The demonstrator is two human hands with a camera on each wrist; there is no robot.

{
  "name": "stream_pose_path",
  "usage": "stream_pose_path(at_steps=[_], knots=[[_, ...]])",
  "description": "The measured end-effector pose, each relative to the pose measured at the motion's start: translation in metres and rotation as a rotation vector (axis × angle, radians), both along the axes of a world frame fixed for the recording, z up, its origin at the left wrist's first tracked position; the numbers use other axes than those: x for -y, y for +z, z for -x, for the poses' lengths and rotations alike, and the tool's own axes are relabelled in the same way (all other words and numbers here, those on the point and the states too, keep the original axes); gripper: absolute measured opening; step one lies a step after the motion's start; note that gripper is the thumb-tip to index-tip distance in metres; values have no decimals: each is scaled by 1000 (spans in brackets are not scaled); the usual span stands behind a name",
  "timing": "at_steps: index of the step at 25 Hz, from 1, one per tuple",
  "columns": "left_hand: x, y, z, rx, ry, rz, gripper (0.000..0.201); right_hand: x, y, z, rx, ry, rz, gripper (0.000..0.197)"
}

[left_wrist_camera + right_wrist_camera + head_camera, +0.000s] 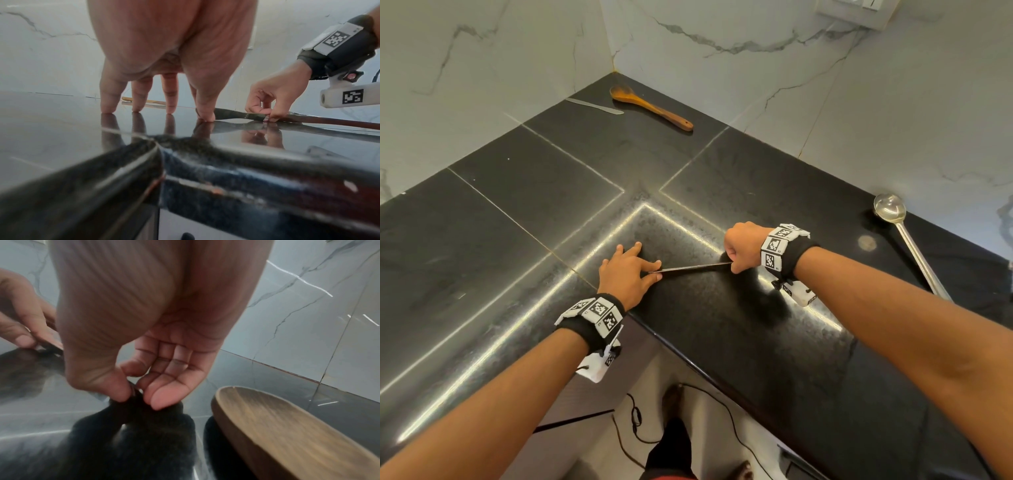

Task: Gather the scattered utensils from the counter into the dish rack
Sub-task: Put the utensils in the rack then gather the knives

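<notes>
A knife lies flat on the black counter near its inner corner. My left hand has its fingers spread straight, and the fingertips rest on the counter with the thumb against the blade tip. My right hand pinches the knife between thumb and forefinger where the blade meets the brown handle. In the right wrist view that pinch closes on something dark. No dish rack is in view.
A wooden spoon and a flat metal utensil lie in the far corner by the marble wall. A steel ladle lies at the right by the wall. The counter edge drops to the floor, where a cable runs.
</notes>
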State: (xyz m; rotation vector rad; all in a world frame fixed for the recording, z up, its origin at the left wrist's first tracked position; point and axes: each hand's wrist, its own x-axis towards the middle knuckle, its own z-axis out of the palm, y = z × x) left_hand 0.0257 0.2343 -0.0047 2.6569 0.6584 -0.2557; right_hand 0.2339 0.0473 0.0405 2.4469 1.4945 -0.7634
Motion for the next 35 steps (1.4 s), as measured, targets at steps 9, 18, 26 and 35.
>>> stream_pose_path(at_steps=[9, 18, 26, 35], knots=[[-5, 11, -2, 218, 47, 256, 17, 3, -3, 22, -121, 12, -282, 32], [-99, 57, -53, 173, 71, 115, 54, -40, -22, 5, -125, -509, -446, 22], [-267, 67, -191, -73, 13, -199, 55, -69, -42, -14, 57, -579, -428, 27], [-311, 41, -347, -208, -86, -160, 67, -74, -39, -21, -19, -553, -311, 24]])
